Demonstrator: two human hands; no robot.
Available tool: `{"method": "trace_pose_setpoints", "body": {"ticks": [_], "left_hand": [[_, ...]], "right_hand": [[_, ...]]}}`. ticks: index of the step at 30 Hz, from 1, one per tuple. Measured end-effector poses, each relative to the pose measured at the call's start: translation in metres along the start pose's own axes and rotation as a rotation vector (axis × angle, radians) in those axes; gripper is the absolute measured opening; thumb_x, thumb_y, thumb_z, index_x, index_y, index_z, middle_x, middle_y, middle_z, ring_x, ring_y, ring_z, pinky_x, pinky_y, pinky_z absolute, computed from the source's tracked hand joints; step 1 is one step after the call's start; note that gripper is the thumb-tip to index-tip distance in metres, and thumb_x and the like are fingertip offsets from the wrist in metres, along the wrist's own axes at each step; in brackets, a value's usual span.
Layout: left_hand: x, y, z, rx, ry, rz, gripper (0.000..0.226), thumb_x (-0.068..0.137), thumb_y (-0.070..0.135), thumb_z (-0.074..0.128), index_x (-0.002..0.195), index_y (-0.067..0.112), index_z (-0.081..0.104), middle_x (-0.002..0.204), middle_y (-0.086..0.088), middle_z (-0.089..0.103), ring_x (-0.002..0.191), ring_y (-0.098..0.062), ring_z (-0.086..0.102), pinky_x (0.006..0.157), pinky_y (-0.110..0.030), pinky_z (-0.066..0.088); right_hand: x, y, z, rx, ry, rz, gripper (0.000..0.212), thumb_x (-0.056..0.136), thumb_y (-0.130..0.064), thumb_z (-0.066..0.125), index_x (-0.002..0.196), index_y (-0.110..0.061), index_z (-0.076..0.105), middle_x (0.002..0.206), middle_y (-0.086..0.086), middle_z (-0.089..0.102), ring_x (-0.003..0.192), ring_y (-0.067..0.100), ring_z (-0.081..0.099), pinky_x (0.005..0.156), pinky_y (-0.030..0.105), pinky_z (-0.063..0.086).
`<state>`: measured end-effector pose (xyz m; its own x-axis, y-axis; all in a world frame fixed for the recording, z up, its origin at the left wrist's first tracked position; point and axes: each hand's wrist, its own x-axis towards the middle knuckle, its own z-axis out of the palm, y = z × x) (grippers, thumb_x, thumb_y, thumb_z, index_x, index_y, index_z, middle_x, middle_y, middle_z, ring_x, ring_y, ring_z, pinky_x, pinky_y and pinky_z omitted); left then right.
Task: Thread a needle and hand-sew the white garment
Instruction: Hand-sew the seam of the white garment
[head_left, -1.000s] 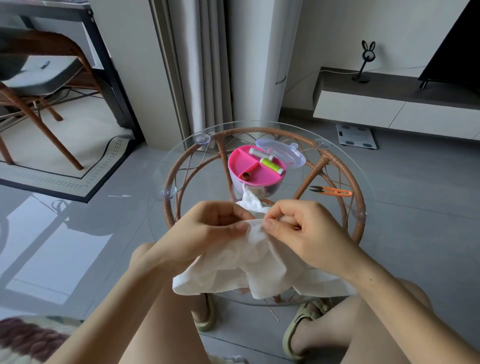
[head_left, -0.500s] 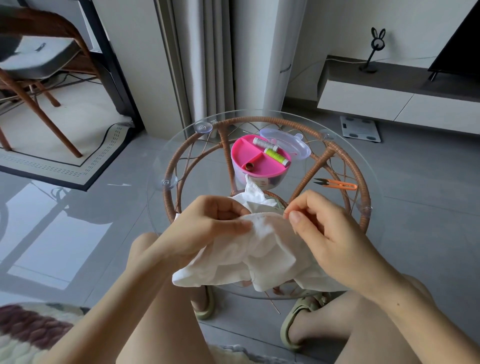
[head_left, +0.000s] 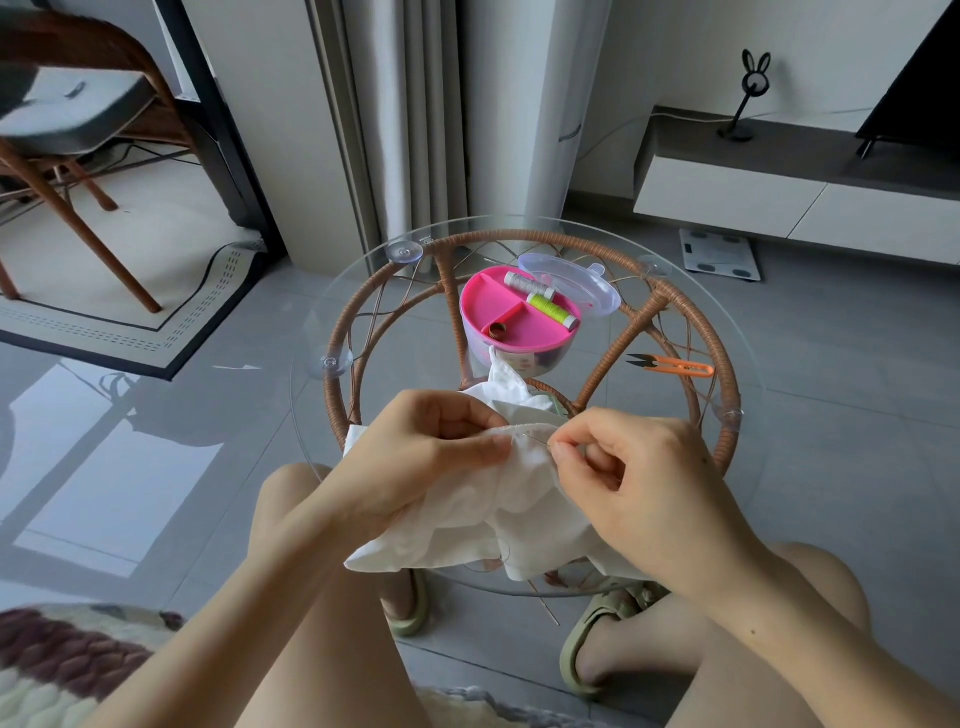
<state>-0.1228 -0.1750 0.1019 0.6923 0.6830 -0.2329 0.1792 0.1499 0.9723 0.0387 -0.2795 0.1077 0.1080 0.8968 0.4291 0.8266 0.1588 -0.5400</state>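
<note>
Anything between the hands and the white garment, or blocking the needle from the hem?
Nothing visible. The left hand pinches the white garment at its hem; the right hand pinches the needle, which lies at that hem. The pink sewing box and orange snips lie farther back on the glass table, apart.
</note>
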Motion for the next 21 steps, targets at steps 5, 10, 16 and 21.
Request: {"method": "trace_pose_setpoints", "body": {"ticks": [5, 10, 16, 21], "left_hand": [[0.0007, -0.0003, 0.0003, 0.018, -0.01, 0.007, 0.01, 0.071, 0.022, 0.069, 0.073, 0.013, 0.072, 0.074, -0.008, 0.071, 0.068, -0.017, 0.064, 0.063, -0.026, 0.05], [0.0011, -0.0003, 0.0004, 0.022, -0.014, 0.016, 0.012, 0.072, 0.021, 0.069, 0.075, 0.011, 0.072, 0.076, -0.009, 0.072, 0.07, -0.017, 0.065, 0.063, -0.025, 0.051], [0.0021, -0.0001, 0.0008, 0.097, 0.018, 0.04, 0.014, 0.07, 0.023, 0.069, 0.076, 0.011, 0.073, 0.079, -0.013, 0.073, 0.072, -0.019, 0.065, 0.072, -0.036, 0.052], [0.0004, 0.0014, 0.0058, 0.151, -0.021, 0.052, 0.025, 0.063, 0.037, 0.073, 0.076, 0.017, 0.074, 0.078, -0.011, 0.073, 0.075, -0.019, 0.066, 0.076, -0.041, 0.054]], "right_hand": [[0.0006, -0.0001, 0.0003, -0.03, -0.018, 0.011, 0.023, 0.085, -0.029, 0.052, 0.071, -0.015, 0.064, 0.046, -0.01, 0.035, 0.046, 0.018, 0.043, 0.042, 0.023, 0.037], [0.0019, -0.001, 0.0008, -0.062, -0.041, 0.016, 0.016, 0.082, -0.022, 0.058, 0.069, -0.014, 0.063, 0.047, -0.019, 0.026, 0.044, 0.012, 0.039, 0.044, 0.012, 0.029], [0.0047, -0.0037, 0.0012, -0.106, -0.057, 0.01, 0.015, 0.08, -0.017, 0.058, 0.066, -0.015, 0.06, 0.046, -0.018, 0.02, 0.042, 0.003, 0.03, 0.043, 0.007, 0.023], [0.007, -0.0058, 0.0055, -0.154, -0.073, -0.005, 0.014, 0.077, -0.01, 0.059, 0.063, -0.012, 0.059, 0.048, -0.013, 0.031, 0.04, 0.008, 0.034, 0.042, 0.015, 0.024]]}}
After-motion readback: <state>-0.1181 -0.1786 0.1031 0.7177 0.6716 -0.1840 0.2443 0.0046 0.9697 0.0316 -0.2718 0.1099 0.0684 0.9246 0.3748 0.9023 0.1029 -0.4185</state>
